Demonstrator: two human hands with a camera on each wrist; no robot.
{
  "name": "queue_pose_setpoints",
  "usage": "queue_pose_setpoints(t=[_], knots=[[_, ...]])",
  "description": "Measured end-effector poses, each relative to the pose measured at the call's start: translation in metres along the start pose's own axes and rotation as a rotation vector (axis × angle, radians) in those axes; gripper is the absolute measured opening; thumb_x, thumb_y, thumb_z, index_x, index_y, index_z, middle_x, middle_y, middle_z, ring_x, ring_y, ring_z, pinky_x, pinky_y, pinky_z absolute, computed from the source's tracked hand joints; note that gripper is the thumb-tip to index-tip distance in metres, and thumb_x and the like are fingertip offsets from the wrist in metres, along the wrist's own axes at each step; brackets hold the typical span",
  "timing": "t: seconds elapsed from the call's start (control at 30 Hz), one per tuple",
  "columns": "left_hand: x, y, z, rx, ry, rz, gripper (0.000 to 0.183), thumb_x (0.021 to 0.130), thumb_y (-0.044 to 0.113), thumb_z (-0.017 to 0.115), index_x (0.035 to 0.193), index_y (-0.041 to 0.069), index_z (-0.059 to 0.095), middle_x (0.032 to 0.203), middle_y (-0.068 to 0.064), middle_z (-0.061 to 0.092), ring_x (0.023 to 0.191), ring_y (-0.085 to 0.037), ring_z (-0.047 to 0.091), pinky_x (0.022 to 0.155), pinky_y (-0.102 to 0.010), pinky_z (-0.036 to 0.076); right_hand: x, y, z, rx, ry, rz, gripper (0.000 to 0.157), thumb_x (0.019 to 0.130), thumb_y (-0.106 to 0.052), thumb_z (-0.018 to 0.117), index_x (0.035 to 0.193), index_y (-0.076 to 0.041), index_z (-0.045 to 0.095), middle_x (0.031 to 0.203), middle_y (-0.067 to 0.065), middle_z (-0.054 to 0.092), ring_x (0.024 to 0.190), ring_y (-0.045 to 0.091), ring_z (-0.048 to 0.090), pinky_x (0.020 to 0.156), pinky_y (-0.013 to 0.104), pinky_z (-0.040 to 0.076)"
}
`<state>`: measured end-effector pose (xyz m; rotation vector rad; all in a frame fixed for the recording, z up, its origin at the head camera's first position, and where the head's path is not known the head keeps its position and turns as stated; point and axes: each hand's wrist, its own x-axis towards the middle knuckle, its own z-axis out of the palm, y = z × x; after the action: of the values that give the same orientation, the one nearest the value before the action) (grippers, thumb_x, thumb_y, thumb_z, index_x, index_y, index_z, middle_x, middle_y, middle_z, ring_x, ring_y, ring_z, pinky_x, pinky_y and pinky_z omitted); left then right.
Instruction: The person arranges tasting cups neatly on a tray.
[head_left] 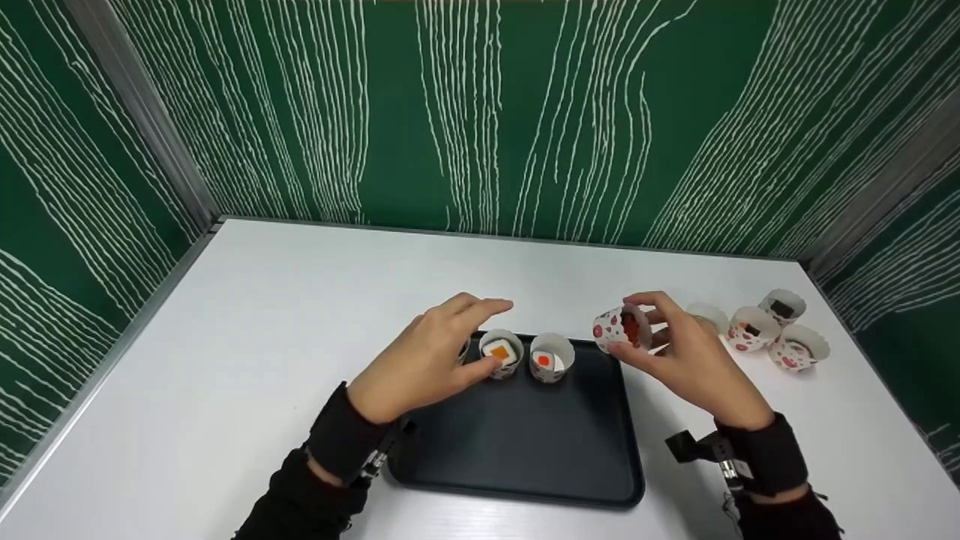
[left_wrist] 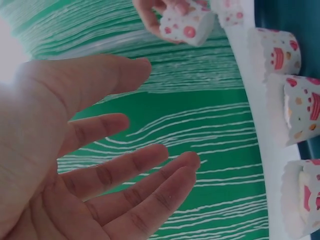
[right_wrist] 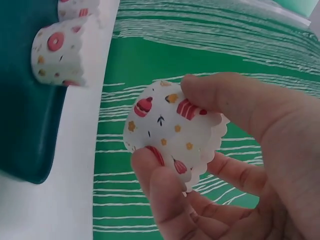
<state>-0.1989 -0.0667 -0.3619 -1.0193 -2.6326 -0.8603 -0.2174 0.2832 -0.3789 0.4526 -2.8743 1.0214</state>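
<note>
My right hand (head_left: 694, 367) pinches a paper baking cup (head_left: 607, 328) between thumb and fingertips, tilted above the tray's far right corner. Something red shows inside it. Pink cake and donut prints cover the cup's side in the right wrist view. My left hand (head_left: 424, 367) holds nothing, its fingers apart in the left wrist view, and overlaps the tray's left side in the head view. Beside it stand a cup with an orange-topped white piece (head_left: 500, 351) and another cup (head_left: 551, 375) with a red-orange-and-white piece. A third cup is mostly hidden behind the left hand.
The dark rectangular tray (head_left: 517, 450) lies on a white table (head_left: 225, 360), with its cups along the far edge. Several more printed cups (head_left: 750, 330) with pieces inside stand at the right. Green panels (head_left: 450, 112) with white streaks rise behind and at both sides.
</note>
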Motion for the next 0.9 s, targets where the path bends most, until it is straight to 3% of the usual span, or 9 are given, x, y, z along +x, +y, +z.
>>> queue_pose_setpoints(t=[0.17,0.5,0.63,0.8,0.9], knots=[[0.001,0.003,0.005,-0.014,-0.006,0.012,0.058,0.098,0.022,0.08,0.151,0.012,0.059,0.128,-0.009,0.07,0.111,-0.024,0.071,0.099,-0.043,0.059,-0.003,-0.011,0.002,0.006,0.004,-0.031,0.057,0.097,-0.041,0.081,0.144,-0.019,0.057,0.106,0.003,0.071,0.09,0.015,0.074,0.071,0.027,0.054],[0.004,0.012,0.018,0.007,0.007,0.08,0.053,0.1,0.021,0.078,0.149,0.014,0.06,0.124,-0.007,0.073,0.091,-0.017,0.067,0.082,-0.037,0.058,-0.009,-0.031,0.013,0.053,-0.068,-0.085,0.059,0.097,-0.042,0.081,0.145,-0.02,0.057,0.115,0.005,0.072,0.088,0.011,0.074,0.074,0.027,0.055],[0.005,0.015,0.022,0.011,0.017,0.096,0.053,0.098,0.02,0.08,0.147,0.013,0.062,0.123,-0.007,0.074,0.093,-0.017,0.07,0.084,-0.039,0.061,-0.012,-0.038,0.017,0.095,-0.079,-0.117,0.058,0.096,-0.038,0.082,0.145,-0.021,0.057,0.115,0.005,0.071,0.085,0.008,0.073,0.073,0.026,0.055],[0.006,0.017,0.027,-0.011,0.03,0.135,0.052,0.096,0.017,0.081,0.145,0.01,0.062,0.122,-0.008,0.074,0.099,-0.019,0.072,0.087,-0.038,0.062,-0.014,-0.044,0.024,0.118,-0.104,-0.159,0.055,0.096,-0.036,0.082,0.144,-0.022,0.058,0.104,0.002,0.067,0.07,0.007,0.063,0.064,0.026,0.051],[0.007,0.017,0.03,-0.06,0.03,0.149,0.05,0.096,0.015,0.081,0.142,0.009,0.063,0.121,-0.008,0.074,0.101,-0.019,0.072,0.088,-0.035,0.061,-0.014,-0.046,0.029,0.124,-0.128,-0.173,0.056,0.097,-0.038,0.082,0.144,-0.023,0.057,0.104,-0.001,0.068,0.068,0.007,0.06,0.064,0.025,0.05]])
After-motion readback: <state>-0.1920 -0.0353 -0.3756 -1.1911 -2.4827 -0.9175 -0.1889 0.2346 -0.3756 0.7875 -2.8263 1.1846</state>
